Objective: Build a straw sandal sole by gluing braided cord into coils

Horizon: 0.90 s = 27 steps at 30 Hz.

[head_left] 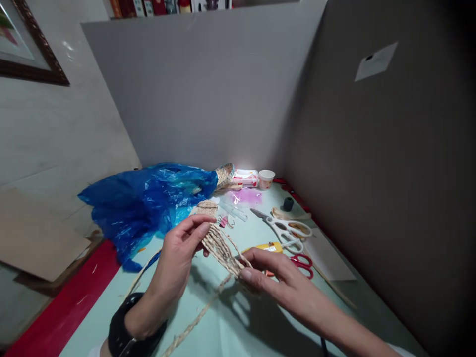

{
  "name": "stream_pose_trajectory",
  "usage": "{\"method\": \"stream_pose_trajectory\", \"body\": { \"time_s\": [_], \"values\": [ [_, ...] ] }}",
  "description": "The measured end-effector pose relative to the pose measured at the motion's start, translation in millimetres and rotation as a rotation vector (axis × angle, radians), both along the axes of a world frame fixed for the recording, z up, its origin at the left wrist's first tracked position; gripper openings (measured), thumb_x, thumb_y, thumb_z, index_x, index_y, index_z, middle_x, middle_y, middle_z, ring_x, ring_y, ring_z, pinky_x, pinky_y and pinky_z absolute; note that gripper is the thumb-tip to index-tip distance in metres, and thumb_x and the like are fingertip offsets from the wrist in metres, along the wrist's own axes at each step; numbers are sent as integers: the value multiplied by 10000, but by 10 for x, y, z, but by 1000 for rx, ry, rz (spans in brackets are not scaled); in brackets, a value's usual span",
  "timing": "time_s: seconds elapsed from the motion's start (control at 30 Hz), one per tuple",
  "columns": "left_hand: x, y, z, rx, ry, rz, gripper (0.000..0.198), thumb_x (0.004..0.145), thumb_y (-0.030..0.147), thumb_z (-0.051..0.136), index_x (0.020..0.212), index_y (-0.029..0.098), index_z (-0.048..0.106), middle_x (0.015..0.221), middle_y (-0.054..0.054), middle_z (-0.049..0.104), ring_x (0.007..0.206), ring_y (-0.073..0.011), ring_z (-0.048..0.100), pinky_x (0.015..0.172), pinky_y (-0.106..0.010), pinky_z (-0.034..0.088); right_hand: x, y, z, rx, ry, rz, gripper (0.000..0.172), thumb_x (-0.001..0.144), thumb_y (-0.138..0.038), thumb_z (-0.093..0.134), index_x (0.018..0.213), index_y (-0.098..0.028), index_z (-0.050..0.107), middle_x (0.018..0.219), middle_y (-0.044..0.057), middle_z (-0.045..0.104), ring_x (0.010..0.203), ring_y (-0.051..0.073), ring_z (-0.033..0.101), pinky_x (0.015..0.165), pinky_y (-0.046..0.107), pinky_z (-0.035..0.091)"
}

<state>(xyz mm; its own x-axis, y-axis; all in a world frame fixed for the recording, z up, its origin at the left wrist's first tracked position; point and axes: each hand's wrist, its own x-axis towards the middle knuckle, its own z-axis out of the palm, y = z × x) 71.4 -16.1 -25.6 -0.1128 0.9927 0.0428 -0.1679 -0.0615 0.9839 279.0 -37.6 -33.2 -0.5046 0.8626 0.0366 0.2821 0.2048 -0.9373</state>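
You hold a bundle of twisted straw cord (222, 252) near the middle of the frame, slightly below centre, raised over the pale green table (100, 317). Your left hand (182, 243) has its upper-left end, the fingers closed narrowly with the thumb laid along the top. Your right hand (277, 277) grips the lower-right end, thumb and forefinger drawn together on the strands; your other fingers on that side are partly hidden. Between your hands the strands run side by side, with one bowed a little away along the upper edge. A thicker cord length (197, 322) slants from beneath the bundle to the bottom edge of the frame. On your left wrist, lower left, sits a black band (130, 327).

Just beyond your right hand, right of centre, are a yellow-bodied tool (269, 247), white-handled scissors (286, 230) and a red scissor handle (303, 264). Above the bundle you have a pink clip (223, 221) and an oval woven piece (207, 207). A crumpled blue plastic bag (148, 198) spreads across the left of centre, and a white cup (266, 179) stands near the back panel (211, 94).
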Motion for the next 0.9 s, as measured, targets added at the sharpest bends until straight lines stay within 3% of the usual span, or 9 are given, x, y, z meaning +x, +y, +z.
{"method": "stream_pose_trajectory", "body": {
  "time_s": [0.07,0.2,0.33,0.47,0.6,0.73,0.9],
  "values": [
    [0,-27,-74,-7,49,-18,176,806,351,765,920,217,762,842,5,684,679,-118,544,585,-206,437,-38,15,-37,38,-53,0,268,973,-416,539,838,-200,624,771,-16,596,732,143,533,681,258,381],
    [15,-37,-166,-1,94,-31,166,821,360,753,927,237,783,902,-2,712,699,-127,547,603,-208,435,-142,43,-151,-52,22,-38,273,943,-413,576,779,-196,564,690,-39,515,642,119,451,607,244,342],
    [41,-75,-230,-32,-1,-69,271,823,374,755,1071,264,763,1051,-23,736,919,-183,634,791,-241,483,-226,47,-289,-183,172,-106,285,899,-425,629,755,-196,539,657,-49,455,621,113,390,583,246,313],
    [31,-116,-311,-67,8,-92,424,782,329,799,1192,285,704,1103,-29,746,1038,-224,663,888,-273,494,-196,45,-336,-150,148,-87,322,924,-474,606,760,-203,557,683,-44,482,658,120,421,613,250,325],
    [12,-125,-353,-98,28,-60,417,756,338,819,1157,276,724,1128,-35,752,1048,-239,683,882,-277,513,-120,65,-323,-95,85,-118,295,945,-477,560,831,-209,612,727,-24,550,693,138,476,633,265,349],
    [16,-141,-365,-87,73,11,421,718,341,844,1120,262,745,1111,-38,760,986,-238,698,848,-284,528,-117,82,-297,-173,138,-178,264,891,-462,588,928,-203,624,725,-19,511,672,146,449,609,275,344],
    [18,-125,-367,-53,32,133,440,705,319,852,1126,266,734,1171,-24,739,1112,-245,655,926,-285,507,-135,88,-256,-231,160,-99,207,822,-380,644,899,-200,576,745,-22,470,700,150,431,630,273,354]
  ]
}}
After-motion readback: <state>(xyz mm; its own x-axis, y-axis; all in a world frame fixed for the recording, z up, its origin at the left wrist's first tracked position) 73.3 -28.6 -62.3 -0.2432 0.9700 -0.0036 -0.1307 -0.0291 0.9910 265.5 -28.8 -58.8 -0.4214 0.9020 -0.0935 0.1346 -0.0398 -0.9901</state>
